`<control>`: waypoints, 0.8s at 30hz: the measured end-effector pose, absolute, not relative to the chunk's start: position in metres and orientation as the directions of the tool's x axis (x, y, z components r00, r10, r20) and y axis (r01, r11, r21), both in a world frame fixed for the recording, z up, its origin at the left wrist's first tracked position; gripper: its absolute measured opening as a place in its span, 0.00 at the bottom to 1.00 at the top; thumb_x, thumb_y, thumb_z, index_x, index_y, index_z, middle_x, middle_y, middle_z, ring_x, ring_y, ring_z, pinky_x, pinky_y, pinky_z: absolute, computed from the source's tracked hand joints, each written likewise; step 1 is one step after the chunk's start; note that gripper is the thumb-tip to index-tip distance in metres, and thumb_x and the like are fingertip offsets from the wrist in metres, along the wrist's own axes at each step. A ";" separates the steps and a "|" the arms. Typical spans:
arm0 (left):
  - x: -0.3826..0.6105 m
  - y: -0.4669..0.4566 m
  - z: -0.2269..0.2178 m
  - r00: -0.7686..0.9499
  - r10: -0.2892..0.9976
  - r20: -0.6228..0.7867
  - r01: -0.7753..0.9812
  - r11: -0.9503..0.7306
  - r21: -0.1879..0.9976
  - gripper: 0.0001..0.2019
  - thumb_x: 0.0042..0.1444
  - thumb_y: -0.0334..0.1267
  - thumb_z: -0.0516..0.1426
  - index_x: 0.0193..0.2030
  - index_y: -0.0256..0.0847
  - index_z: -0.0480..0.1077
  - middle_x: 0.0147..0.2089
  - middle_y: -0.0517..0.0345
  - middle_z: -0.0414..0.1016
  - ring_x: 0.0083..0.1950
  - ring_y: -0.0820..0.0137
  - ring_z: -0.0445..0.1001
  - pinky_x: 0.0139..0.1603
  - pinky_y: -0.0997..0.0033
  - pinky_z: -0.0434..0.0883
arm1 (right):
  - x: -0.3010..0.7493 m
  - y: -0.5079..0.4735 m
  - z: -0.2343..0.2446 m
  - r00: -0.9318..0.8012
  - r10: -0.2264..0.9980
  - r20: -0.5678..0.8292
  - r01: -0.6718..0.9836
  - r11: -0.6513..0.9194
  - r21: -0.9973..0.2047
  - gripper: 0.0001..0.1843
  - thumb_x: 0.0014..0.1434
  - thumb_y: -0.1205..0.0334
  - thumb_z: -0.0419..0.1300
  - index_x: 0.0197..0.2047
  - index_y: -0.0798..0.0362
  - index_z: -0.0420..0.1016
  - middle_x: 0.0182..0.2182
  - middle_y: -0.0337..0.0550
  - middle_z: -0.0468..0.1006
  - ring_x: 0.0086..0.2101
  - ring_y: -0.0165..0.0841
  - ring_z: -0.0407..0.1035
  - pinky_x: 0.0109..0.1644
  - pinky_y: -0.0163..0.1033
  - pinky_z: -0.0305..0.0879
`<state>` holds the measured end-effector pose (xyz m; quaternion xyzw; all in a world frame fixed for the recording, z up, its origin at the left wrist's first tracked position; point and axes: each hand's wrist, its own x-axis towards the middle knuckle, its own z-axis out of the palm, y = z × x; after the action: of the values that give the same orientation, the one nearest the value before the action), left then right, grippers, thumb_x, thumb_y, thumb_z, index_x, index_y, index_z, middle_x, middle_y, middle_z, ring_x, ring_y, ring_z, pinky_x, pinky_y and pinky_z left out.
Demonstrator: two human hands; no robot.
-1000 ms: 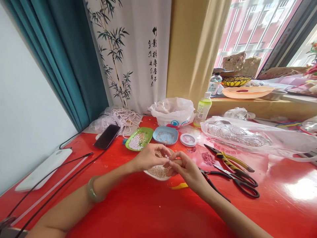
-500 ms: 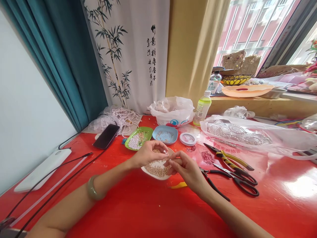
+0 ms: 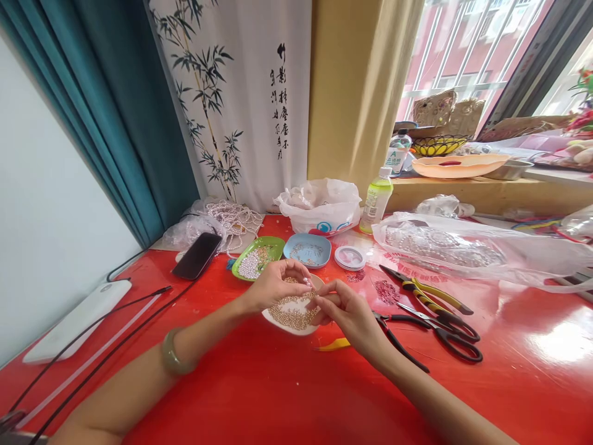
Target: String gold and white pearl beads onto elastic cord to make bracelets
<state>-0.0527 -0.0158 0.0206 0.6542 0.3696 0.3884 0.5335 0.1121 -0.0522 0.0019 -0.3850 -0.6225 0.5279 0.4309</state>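
My left hand (image 3: 273,288) hovers over a white dish (image 3: 293,316) of small gold beads, its thumb and finger pinched on a tiny pale bead. My right hand (image 3: 345,312) sits just right of the dish, fingers curled in a pinch on something thin that I cannot make out. The two pinches almost meet above the dish. A green bangle (image 3: 170,355) is on my left wrist.
A green dish (image 3: 258,258) of pearls, a blue dish (image 3: 306,250) and a round white lid (image 3: 349,258) lie behind. Pliers (image 3: 426,290) and scissors (image 3: 445,334) lie to the right, a phone (image 3: 197,256) and cables (image 3: 97,337) to the left. Plastic bags (image 3: 463,247) and a bottle (image 3: 376,199) stand at the back.
Both hands have dropped slightly toward the white dish, and the fingertips have drawn a little apart. The view has shifted a bit.
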 end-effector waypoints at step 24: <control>-0.051 -0.017 0.021 0.447 0.892 0.069 0.061 -0.107 0.992 0.10 0.40 0.38 0.61 0.30 0.34 0.70 0.32 0.54 0.73 0.34 0.72 0.70 0.35 0.73 0.67 | 0.112 -0.051 0.002 -0.332 0.934 0.132 -0.024 0.132 -0.991 0.09 0.53 0.56 0.54 0.30 0.53 0.59 0.27 0.40 0.76 0.23 0.28 0.71 0.28 0.35 0.69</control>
<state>-0.0511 -0.0167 0.0205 0.6434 0.3701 0.3735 0.5563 0.1122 -0.0505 0.0022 -0.3732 -0.6092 0.5430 0.4412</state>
